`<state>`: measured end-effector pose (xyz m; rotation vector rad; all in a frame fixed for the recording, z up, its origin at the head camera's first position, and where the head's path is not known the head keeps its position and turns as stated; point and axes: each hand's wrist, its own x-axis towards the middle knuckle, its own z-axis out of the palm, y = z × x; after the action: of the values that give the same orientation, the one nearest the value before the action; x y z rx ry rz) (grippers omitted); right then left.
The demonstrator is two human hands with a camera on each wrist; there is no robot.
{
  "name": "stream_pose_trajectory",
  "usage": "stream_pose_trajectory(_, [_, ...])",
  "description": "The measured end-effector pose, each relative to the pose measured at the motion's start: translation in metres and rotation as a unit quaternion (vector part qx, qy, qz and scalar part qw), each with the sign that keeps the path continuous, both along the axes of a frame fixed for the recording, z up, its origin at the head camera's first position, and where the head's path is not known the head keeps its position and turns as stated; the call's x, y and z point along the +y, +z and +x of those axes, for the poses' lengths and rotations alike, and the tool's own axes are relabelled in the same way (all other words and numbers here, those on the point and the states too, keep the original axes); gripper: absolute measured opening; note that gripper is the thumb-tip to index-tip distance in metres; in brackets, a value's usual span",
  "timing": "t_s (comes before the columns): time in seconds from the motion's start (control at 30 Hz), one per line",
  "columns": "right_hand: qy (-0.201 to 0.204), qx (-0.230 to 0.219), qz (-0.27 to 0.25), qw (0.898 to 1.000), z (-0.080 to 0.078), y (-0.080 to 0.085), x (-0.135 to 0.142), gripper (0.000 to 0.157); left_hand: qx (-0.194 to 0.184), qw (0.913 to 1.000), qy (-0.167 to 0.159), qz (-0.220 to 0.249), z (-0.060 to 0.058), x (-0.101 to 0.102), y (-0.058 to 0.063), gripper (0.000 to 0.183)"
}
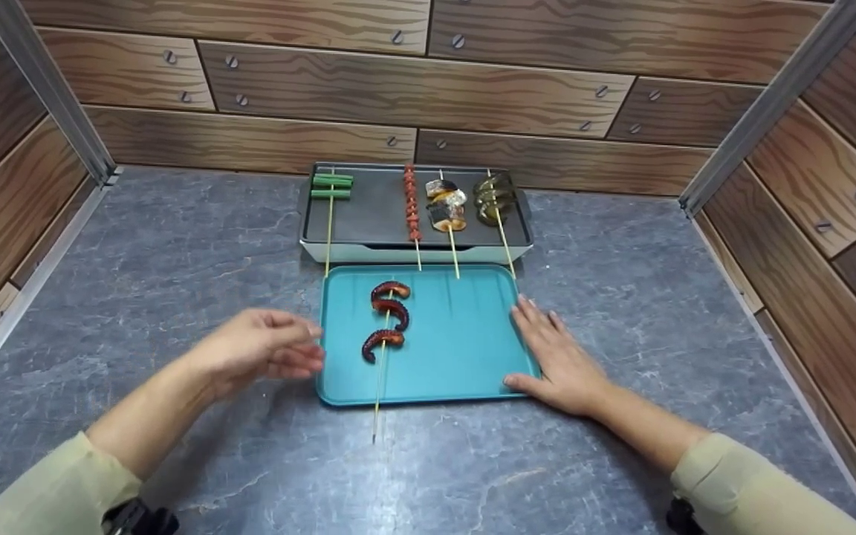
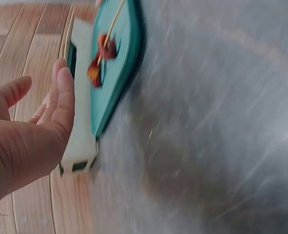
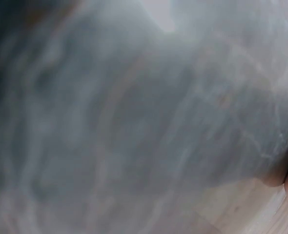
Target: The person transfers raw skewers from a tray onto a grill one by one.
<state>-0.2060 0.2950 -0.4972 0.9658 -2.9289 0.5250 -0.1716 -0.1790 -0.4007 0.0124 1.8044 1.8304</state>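
A teal tray point(image 1: 458, 334) lies on the table with a skewer of dark red octopus tentacles point(image 1: 392, 338) on its left half. The bare end of its stick reaches past the tray's front edge. My right hand point(image 1: 558, 368) rests on the tray's right edge, fingers extended along it and thumb over the front corner. Just off the left edge, my left hand point(image 1: 257, 349) hovers with loosely bent fingers and nothing in them. In the left wrist view those fingers point(image 2: 63, 100) look fairly straight. The right wrist view is blurred, with only fingertips point(image 3: 276, 178) at its edge.
Behind the tray stands a grill with a dark plate point(image 1: 376, 223). Across it lie a green vegetable skewer point(image 1: 332, 181), a thin red skewer point(image 1: 412, 204), a silvery fish skewer point(image 1: 446, 215) and a dark green skewer point(image 1: 489, 200). Their sticks point forward toward the tray. Wood-patterned panels point(image 1: 324, 82) enclose the table.
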Motion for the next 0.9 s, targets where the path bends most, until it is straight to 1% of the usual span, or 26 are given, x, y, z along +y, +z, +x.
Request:
stream_pose_trajectory(0.17, [-0.002,-0.002,-0.002,1.000,-0.001,0.000,-0.001,0.106,-0.013,0.9989,-0.041,0.017,0.021,0.015,-0.007,0.031])
stream_pose_trajectory(0.33, [-0.002,0.002,0.002,1.000,-0.002,0.001,-0.001,0.107,-0.046,0.9964,-0.060,0.039,0.034,0.027,-0.018,0.033])
stream_pose_trajectory(0.43, [-0.001,0.004,0.003,1.000,-0.002,0.000,-0.001,0.106,-0.068,0.9950,-0.061,0.041,0.039,0.033,-0.025,0.035])
stream_pose_trajectory(0.57, [-0.003,0.000,0.003,1.000,-0.002,0.000,-0.001,0.106,-0.090,0.9936,-0.055,0.039,0.043,0.039,-0.032,0.036])
stream_pose_trajectory(0.9, [-0.004,0.000,0.002,1.000,-0.001,0.000,0.000,0.107,-0.122,0.9905,-0.053,0.036,0.050,0.051,-0.047,0.033])
